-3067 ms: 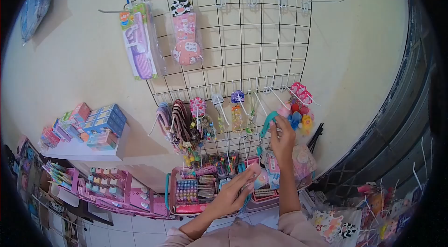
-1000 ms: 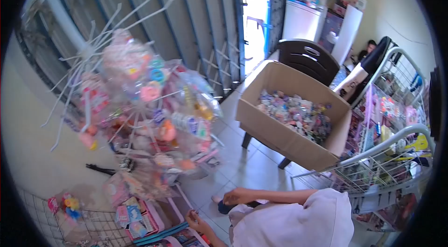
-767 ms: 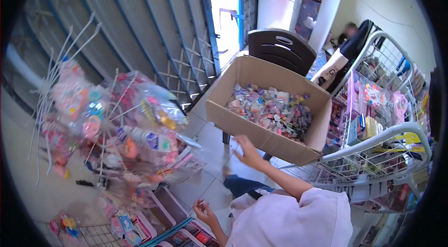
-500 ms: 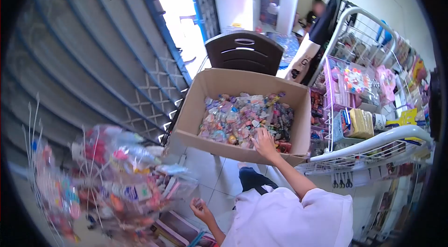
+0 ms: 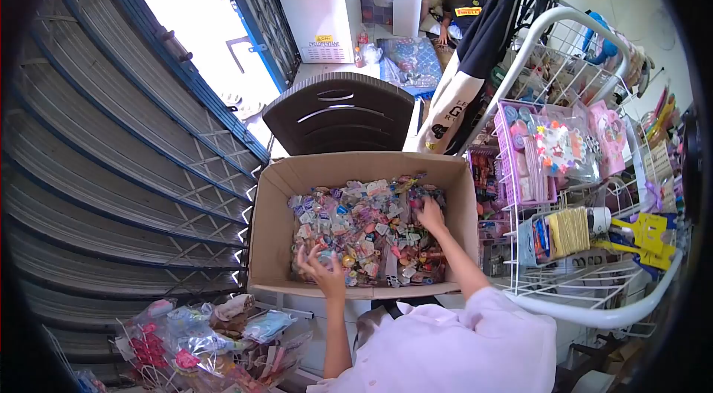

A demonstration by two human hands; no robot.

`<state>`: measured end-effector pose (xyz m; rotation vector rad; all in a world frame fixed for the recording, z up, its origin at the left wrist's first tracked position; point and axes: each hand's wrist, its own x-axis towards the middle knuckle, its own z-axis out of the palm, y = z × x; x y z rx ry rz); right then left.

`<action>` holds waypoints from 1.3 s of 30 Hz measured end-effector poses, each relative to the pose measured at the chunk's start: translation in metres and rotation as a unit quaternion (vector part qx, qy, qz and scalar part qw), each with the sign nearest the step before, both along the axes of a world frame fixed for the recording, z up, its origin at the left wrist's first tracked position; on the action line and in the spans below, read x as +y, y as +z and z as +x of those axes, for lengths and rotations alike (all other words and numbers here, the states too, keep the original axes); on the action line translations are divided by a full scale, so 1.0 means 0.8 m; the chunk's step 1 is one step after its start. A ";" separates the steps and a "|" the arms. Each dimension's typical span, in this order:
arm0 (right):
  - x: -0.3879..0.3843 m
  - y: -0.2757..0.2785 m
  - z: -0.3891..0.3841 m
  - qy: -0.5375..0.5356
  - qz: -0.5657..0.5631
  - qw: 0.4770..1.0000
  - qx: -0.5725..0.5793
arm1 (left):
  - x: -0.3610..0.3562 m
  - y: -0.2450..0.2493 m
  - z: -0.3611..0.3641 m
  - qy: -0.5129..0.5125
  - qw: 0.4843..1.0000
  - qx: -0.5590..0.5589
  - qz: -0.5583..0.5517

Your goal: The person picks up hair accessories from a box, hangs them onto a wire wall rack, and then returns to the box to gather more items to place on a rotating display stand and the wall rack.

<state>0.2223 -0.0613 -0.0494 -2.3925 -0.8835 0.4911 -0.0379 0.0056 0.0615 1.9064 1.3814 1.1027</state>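
A large cardboard box point(image 5: 271, 274) holds a heap of small plastic-wrapped trinkets point(image 5: 356, 222) in many colours. Over the box's near left part is my left hand point(image 5: 322, 273), its fingers spread and nothing visible in them. My right hand point(image 5: 431, 218) reaches into the right side of the heap. Its fingers are bent together against the small packets, and whatever they pinch is too small to make out.
Behind the box stands a dark chair point(image 5: 342, 115). A white wire rack point(image 5: 594, 311) with craft goods borders the right; bagged goods point(image 5: 193, 348) lie at lower left. Folding metal shutters point(image 5: 126, 192) line the left. Another person point(image 5: 462, 11) sits at the back.
My left hand has moved from beside the box up over it, and its fingers have opened; the small item it held is gone from it. My right hand has shifted deeper into the heap.
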 end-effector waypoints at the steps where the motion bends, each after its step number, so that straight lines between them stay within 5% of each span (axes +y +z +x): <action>1: 0.012 -0.007 0.015 0.001 -0.004 1.000 0.000 | -0.002 -0.001 0.012 -0.007 1.000 0.016 -0.007; 5: 0.051 -0.039 0.043 -0.027 -0.124 0.992 0.007 | -0.009 -0.036 0.038 -0.095 0.992 0.023 -0.086; 7: 0.057 -0.045 0.030 0.041 -0.273 0.955 -0.110 | -0.010 -0.053 0.033 -0.108 0.989 0.051 -0.084; 12: 0.064 -0.094 0.020 -0.070 -0.205 0.973 -0.083 | -0.002 -0.050 0.028 -0.123 0.975 0.074 -0.168; 15: 0.054 -0.101 0.021 -0.064 -0.149 0.975 -0.153 | -0.005 -0.083 0.021 -0.128 0.971 0.059 -0.195; 17: 0.040 -0.091 0.015 0.054 -0.069 0.932 -0.353 | -0.003 -0.108 0.017 -0.153 0.908 0.005 -0.389; 18: 0.035 -0.079 0.009 0.052 -0.072 0.931 -0.353 | 0.000 -0.103 0.021 -0.156 0.907 0.006 -0.391; 20: 0.029 -0.043 -0.013 0.074 -0.044 0.966 -0.243 | 0.004 -0.082 0.037 -0.093 0.809 -0.118 -0.568; 21: 0.027 -0.020 -0.025 0.095 0.007 0.974 -0.204 | 0.007 -0.074 0.043 -0.095 0.807 -0.118 -0.571; 24: 0.025 0.020 -0.071 0.140 0.192 0.964 -0.123 | 0.015 -0.074 0.053 -0.060 0.693 -0.235 -0.679; 28: 0.019 0.054 -0.124 0.281 0.232 0.931 0.010 | 0.028 -0.076 0.053 -0.002 0.618 -0.304 -0.725; 31: 0.014 0.065 -0.133 0.380 0.253 0.888 0.052 | 0.027 -0.123 0.025 -0.088 0.603 -0.362 -0.705; 32: 0.016 0.067 -0.132 0.413 0.235 0.878 0.058 | 0.020 -0.123 0.028 -0.029 0.676 -0.335 -0.656; 33: 0.016 0.063 -0.128 0.415 0.235 0.877 0.066 | 0.017 -0.123 0.029 -0.022 0.676 -0.333 -0.656; 35: 0.019 0.049 -0.114 0.287 0.222 0.866 0.344 | 0.014 -0.126 0.027 -0.040 0.766 -0.298 -0.569; 39: 0.035 0.004 -0.069 -0.028 0.147 0.944 0.294 | 0.014 -0.099 0.038 -0.041 0.753 -0.324 -0.571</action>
